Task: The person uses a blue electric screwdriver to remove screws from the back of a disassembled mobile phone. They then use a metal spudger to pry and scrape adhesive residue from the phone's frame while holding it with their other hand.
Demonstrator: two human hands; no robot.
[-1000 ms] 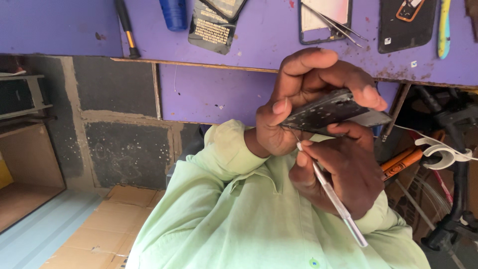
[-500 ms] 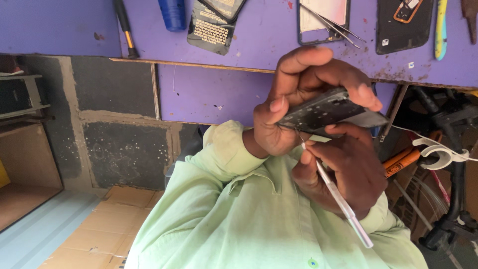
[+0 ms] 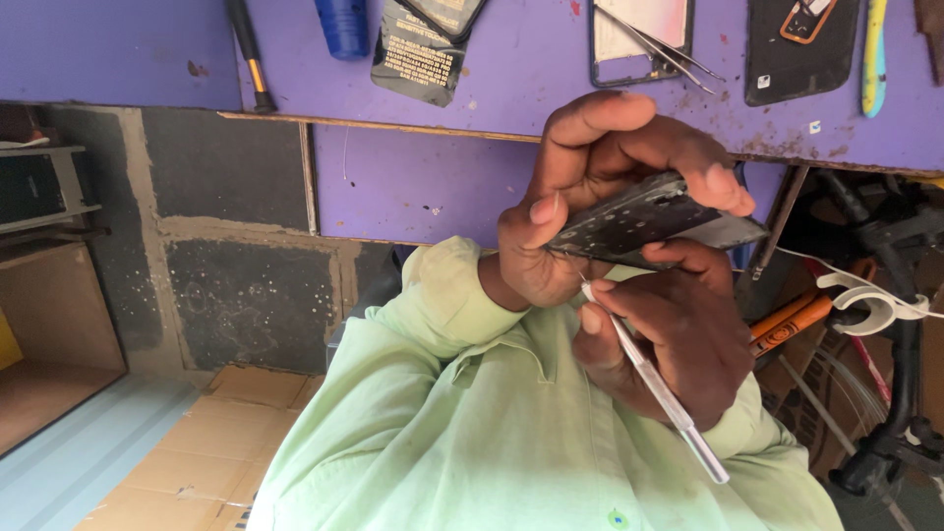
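A dark, opened phone body (image 3: 649, 218), its inner side studded with small fittings, sits a little right of the middle of the view, tilted so its far end rises toward 2 o'clock. The left hand (image 3: 600, 197) is closed around it: the thumb lies along the near edge at 9 o'clock of the phone, and the fingers curl over the top edge from 12 o'clock.

Just below, at 6 o'clock of the phone, the right hand (image 3: 669, 339) is clenched on a slim metal pry tool (image 3: 654, 383), pinched between thumb and fingers. The tool's tip meets the phone's lower edge near the left thumb, and its handle runs down toward 5 o'clock, past the wrist.

Both arms wear pale green sleeves (image 3: 472, 413), which fill the lower middle of the view.

Beyond the hands, at 12 o'clock, runs a purple workbench (image 3: 511, 79). On it lie tweezers (image 3: 659, 44) across a white phone part (image 3: 639, 34), a black phone back cover (image 3: 792, 49) at 1 o'clock, a blue cylinder (image 3: 344, 25) and a dark printed packet (image 3: 418, 54) at 11 o'clock, and a hammer (image 3: 248, 54) further left. At 3 o'clock sit orange-handled tools (image 3: 792, 320) and a white plastic clip (image 3: 865, 300). Flattened cardboard (image 3: 197, 452) lies at 8 o'clock.
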